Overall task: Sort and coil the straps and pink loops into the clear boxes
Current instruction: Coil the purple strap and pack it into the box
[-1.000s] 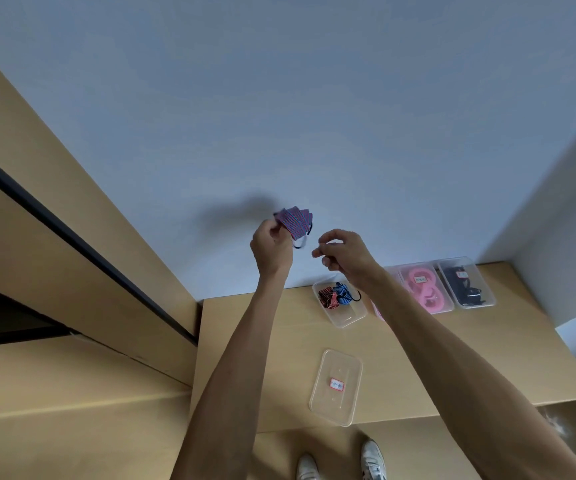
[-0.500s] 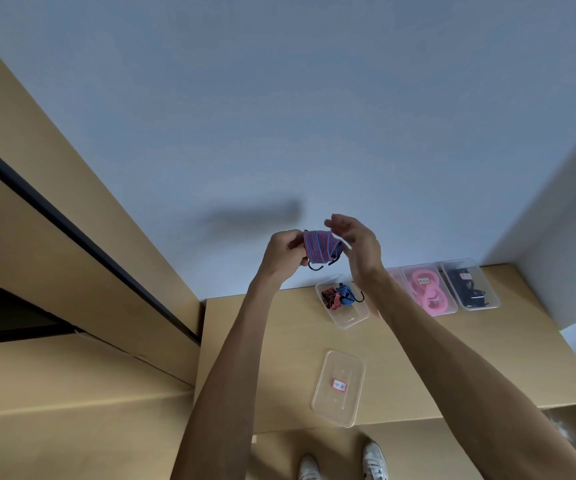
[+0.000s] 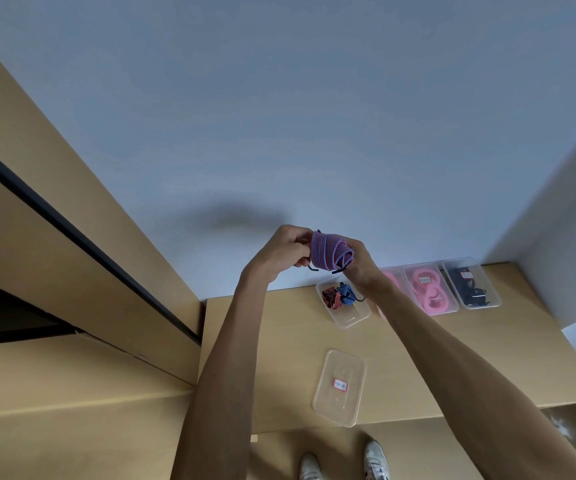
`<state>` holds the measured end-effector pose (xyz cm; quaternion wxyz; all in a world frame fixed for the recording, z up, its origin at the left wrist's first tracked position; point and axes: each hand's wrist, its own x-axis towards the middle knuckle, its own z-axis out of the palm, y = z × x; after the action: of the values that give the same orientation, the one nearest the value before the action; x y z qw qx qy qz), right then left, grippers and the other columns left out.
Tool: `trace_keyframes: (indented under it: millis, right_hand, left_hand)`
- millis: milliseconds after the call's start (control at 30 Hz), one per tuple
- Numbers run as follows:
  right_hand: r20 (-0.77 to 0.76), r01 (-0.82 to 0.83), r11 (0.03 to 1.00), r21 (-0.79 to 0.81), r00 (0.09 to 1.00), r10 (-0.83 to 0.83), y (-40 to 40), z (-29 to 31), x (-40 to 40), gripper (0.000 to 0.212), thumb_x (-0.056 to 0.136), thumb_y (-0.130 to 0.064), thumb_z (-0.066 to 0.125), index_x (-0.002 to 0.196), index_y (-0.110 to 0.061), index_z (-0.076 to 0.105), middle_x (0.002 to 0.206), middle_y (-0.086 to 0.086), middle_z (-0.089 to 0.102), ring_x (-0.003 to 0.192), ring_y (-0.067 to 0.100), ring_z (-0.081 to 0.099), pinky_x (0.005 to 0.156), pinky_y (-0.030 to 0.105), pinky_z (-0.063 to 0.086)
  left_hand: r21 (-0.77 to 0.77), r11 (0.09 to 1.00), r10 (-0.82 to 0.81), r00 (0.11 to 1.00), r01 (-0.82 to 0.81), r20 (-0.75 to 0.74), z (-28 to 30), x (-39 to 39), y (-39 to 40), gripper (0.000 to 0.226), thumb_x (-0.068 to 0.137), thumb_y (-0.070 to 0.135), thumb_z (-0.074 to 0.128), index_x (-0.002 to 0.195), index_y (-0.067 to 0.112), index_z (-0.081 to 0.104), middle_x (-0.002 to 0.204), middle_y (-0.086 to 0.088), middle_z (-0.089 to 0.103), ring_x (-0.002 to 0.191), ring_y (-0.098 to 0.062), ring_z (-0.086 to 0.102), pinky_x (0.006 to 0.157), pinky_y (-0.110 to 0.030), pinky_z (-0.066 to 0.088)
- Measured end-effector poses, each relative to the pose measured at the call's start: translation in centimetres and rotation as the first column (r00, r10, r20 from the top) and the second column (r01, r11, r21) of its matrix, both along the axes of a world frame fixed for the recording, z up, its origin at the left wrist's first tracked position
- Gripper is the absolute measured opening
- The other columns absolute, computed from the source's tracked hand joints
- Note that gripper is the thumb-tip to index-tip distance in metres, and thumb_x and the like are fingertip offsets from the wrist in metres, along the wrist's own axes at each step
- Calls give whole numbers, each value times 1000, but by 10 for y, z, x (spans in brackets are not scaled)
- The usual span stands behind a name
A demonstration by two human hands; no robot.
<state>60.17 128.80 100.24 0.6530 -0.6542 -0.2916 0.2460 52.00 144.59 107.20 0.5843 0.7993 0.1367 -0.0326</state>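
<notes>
Striped woven cloth strap (image 3: 329,251), clear glossy plastic boxes (image 3: 345,315), smooth matt wood-look bench (image 3: 265,358), rubbery pink loops (image 3: 430,289).

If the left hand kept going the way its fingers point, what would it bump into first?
The left hand points right, and its fingers already grip the coiled strap. Just past that coil is the right hand, holding the other side. Depth is hard to judge here.

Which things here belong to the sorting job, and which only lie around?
Job: purple striped strap coil in both hands; clear box with red and blue coils; clear box of pink loops; clear box of black straps.
Around: flat clear labelled lid; white shoes.
</notes>
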Motion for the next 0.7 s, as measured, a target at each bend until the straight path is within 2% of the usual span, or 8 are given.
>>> trace_keyframes:
  millis: [100,167,200,300,367,433,600,700]
  right_hand:
    - [-60,-14,1000,-5,998,14,2,0,0,20,78,-12,64,95,-7,73,94,19,73,90,23,67,81,38,53]
    - [-75,10,1000,-23,997,-11,3,1,1,20,77,-9,67,95,-8,75,94,12,75,92,20,68,87,34,54]
    - [-60,39,998,-39,997,-42,6,2,1,19,78,-8,64,94,-8,74,89,9,75,87,18,68,83,30,54]
    - [-48,294,955,-38,954,-296,9,7,4,17,85,2,56,89,-7,70,74,4,69,67,17,56,61,29,45]
    - [-48,455,890,-29,889,-455,9,11,10,15,93,1,52,96,-3,66,87,13,71,73,21,59,64,33,47]
    - [25,526,850,-27,850,-526,8,15,12,14,96,-4,51,100,-3,65,97,11,72,82,19,64,68,31,50]
    - [-12,491,869,-62,870,-492,10,17,8,17,97,-4,47,99,-11,62,73,6,67,57,11,62,51,27,48]
    - [-13,471,876,-98,880,-475,9,14,6,8,94,-14,61,91,-8,66,67,7,68,53,15,64,48,25,43]
  left_hand:
    - [-11,1000,13,999,-12,36,3,-1,-1,24,87,-9,53,96,1,73,67,-6,66,56,-12,60,54,-19,43]
    - [-37,997,64,996,-62,63,2,0,-1,19,89,-8,55,90,3,72,66,-7,65,55,-13,60,52,-20,41]
    - [-42,995,94,993,-91,72,1,1,0,17,90,-7,57,87,3,71,65,-7,65,54,-13,61,51,-20,40]
    - [-16,988,153,984,-152,86,-4,2,2,9,92,0,63,87,-5,69,64,-8,65,53,-12,62,50,-17,42]
    - [-10,990,138,988,-137,75,-7,0,2,11,93,4,64,91,-5,70,66,-7,68,55,-12,64,52,-16,45]
    - [-34,993,116,990,-114,78,-8,-1,-1,11,95,4,61,93,-1,70,70,-6,71,60,-14,68,55,-17,48]
    - [-68,967,256,940,-247,226,-4,8,-12,15,92,5,60,82,9,71,66,-5,71,60,-17,69,57,-20,50]
    - [-49,919,389,874,-392,293,-9,12,-12,14,89,7,61,78,7,70,62,-6,68,57,-18,66,56,-26,48]
